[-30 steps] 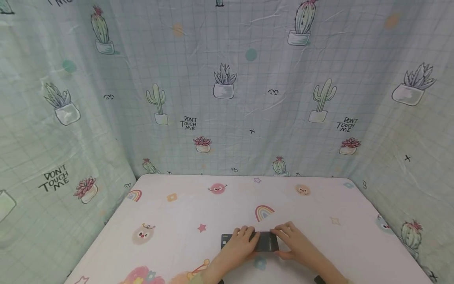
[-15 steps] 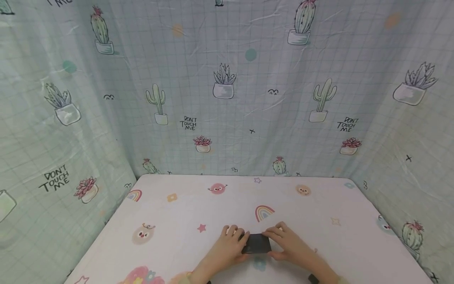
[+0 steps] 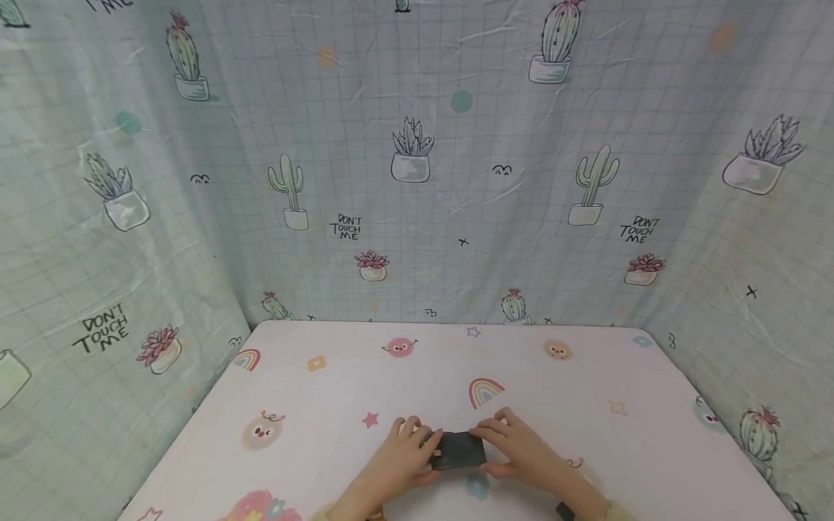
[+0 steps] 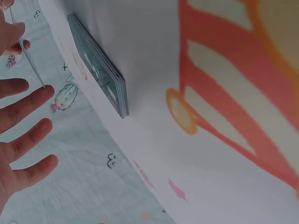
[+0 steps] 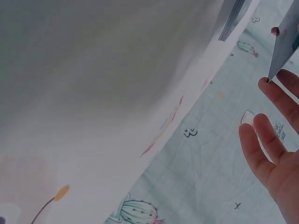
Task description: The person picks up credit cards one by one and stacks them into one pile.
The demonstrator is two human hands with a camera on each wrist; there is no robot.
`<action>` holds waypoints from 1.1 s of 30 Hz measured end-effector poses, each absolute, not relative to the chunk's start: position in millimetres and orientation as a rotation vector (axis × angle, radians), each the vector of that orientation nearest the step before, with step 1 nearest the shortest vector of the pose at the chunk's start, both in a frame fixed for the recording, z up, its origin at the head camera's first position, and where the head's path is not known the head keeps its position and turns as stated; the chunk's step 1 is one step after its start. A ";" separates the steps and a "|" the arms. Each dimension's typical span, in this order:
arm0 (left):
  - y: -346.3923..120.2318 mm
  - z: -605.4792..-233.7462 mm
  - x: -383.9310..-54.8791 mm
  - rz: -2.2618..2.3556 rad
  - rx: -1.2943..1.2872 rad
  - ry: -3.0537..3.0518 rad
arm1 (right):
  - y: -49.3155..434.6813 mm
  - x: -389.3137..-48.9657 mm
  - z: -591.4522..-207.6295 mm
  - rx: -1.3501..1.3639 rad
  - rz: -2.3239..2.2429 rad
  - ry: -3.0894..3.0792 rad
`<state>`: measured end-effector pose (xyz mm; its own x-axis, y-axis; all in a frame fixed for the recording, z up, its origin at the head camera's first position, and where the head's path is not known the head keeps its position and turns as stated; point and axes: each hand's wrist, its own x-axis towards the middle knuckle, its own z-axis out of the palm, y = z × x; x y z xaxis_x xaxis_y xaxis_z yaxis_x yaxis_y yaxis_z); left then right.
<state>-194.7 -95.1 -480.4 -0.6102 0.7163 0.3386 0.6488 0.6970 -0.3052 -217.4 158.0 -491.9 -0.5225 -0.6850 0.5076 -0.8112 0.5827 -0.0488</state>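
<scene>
A thin dark card (image 3: 461, 451) spans the gap between my two hands, with small pale markings near its left end. My left hand (image 3: 402, 457) pinches its left end between thumb and fingertips. At the opposite end, the right hand (image 3: 521, 450) pinches it in the same way. Seen edge-on in the left wrist view, the card (image 4: 32, 64) is apart from the table. Below it a neat stack of dark cards (image 4: 99, 67) lies on the tabletop. The right wrist view shows the card's flat face (image 5: 285, 44) and part of that stack (image 5: 231, 21).
A white table (image 3: 352, 394) printed with rainbows, stars and smiling faces lies under the hands. Cloth (image 3: 456, 202) with cactus prints and a grid pattern hangs behind it and along both sides. Dark bands show at the wrists.
Both hands have moved left together, carrying the card with them. The stack's left end, seen beside the left hand a second ago, is now mostly covered in the head view.
</scene>
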 end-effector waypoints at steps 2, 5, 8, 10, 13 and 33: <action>-98.4 -481.4 -194.4 0.200 -1.063 -2.458 | 156.1 -217.2 -491.9 1.211 0.388 -2.375; -103.2 -483.4 -194.9 0.199 -1.070 -2.442 | 153.2 -217.4 -492.9 1.224 0.374 -2.388; -107.5 -486.1 -195.6 0.190 -1.074 -2.449 | 150.5 -218.0 -495.2 1.229 0.342 -2.411; -110.1 -487.8 -196.2 0.172 -1.081 -2.455 | 148.9 -218.5 -496.6 1.234 0.324 -2.417; -113.8 -489.2 -197.5 0.140 -1.096 -2.446 | 147.0 -219.1 -497.7 1.244 0.311 -2.425; -131.3 -495.0 -217.1 0.192 -1.190 -2.447 | 129.6 -229.5 -498.1 1.271 0.187 -2.484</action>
<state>-217.1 -131.3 -495.0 -0.5507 0.7782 0.3021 0.7215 0.6257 -0.2965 -229.5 129.6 -498.1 -0.5403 -0.7609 0.3594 -0.8061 0.5906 0.0384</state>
